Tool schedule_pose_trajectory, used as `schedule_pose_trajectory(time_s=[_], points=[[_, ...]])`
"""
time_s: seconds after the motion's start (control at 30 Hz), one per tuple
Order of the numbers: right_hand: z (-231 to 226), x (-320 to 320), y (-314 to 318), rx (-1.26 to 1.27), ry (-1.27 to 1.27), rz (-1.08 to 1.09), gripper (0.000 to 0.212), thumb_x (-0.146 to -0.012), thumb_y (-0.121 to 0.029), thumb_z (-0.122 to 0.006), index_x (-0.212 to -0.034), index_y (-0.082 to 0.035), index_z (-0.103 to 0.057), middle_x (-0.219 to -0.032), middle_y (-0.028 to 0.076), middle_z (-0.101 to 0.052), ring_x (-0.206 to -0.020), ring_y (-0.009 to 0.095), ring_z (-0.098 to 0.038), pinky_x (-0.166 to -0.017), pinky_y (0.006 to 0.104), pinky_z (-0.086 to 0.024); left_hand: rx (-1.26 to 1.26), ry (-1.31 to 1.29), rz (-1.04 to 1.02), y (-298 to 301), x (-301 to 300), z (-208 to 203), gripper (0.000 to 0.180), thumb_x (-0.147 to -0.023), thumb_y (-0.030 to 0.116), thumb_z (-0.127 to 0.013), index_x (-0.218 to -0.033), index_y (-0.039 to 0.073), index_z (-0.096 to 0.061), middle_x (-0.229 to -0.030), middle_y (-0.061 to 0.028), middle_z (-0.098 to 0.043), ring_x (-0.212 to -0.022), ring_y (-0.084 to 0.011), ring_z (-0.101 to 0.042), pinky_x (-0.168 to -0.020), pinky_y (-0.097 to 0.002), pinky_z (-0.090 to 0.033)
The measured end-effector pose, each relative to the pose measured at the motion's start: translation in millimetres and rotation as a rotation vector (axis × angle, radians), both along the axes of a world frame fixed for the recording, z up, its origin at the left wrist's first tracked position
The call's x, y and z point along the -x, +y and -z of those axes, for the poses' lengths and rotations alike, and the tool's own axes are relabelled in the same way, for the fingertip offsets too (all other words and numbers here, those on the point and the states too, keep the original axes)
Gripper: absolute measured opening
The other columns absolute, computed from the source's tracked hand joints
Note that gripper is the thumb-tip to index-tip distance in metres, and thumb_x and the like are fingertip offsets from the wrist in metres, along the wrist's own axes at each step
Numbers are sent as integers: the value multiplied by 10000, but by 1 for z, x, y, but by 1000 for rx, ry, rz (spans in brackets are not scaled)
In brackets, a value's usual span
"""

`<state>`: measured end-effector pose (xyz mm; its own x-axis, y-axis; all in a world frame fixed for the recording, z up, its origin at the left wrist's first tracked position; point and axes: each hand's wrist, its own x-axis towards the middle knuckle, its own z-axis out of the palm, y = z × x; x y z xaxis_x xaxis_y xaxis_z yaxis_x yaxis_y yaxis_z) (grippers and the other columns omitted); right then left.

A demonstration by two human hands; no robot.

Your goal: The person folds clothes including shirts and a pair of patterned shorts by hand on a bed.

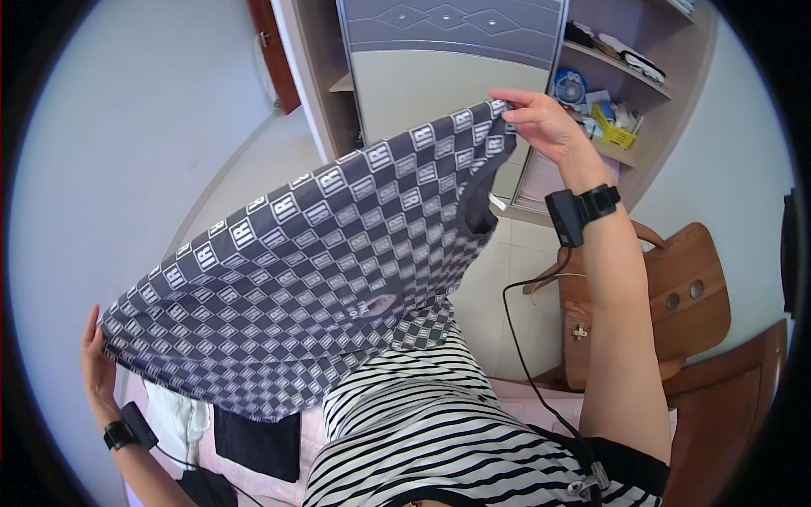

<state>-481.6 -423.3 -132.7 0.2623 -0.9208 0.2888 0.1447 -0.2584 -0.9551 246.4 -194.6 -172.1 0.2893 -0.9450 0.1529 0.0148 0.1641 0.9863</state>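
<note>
The left hand (99, 372) and right hand (547, 127) each hold, in a pinching grip, an end of the checked T-shirt (312, 270), stretched before the striped top (414, 414); it hides some left fingers and partly masks the folded black garment (258, 448) on the bed (312, 435).

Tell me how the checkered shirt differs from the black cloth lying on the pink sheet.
The checkered shirt has a dark-and-white print; the black cloth looks plain. The shirt is stretched out between the left hand and right hand, while the cloth lies in a rectangle on the pink sheet. The shirt shows a far larger area than the cloth. Both are dark fabric.
</note>
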Motion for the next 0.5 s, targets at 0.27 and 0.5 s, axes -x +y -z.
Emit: schedule_pose_trajectory(time_s=[0.27,0.5], points=[[0,-7,2,340,293,263,333,-762,71,-587,-1071,-26,-666,-973,35,-651,-874,110,-564,-818,227,-435,20,-307,-1,-1,-41,9,522,-858,-9,-521,-1358,-32,-373,-1263,-110,-522,-1069,-151,-544,-962,-283,-402],[-17,-3,11,686,788,390,466,-718,105,-552,-1121,-103,-657,-1042,2,-650,-929,100,-545,-829,211,-419,37,-376,-111,-8,-14,0,511,-897,36,-529,-1379,24,-360,-1033,-52,-602,-853,-89,-583,-752,-212,-485]])
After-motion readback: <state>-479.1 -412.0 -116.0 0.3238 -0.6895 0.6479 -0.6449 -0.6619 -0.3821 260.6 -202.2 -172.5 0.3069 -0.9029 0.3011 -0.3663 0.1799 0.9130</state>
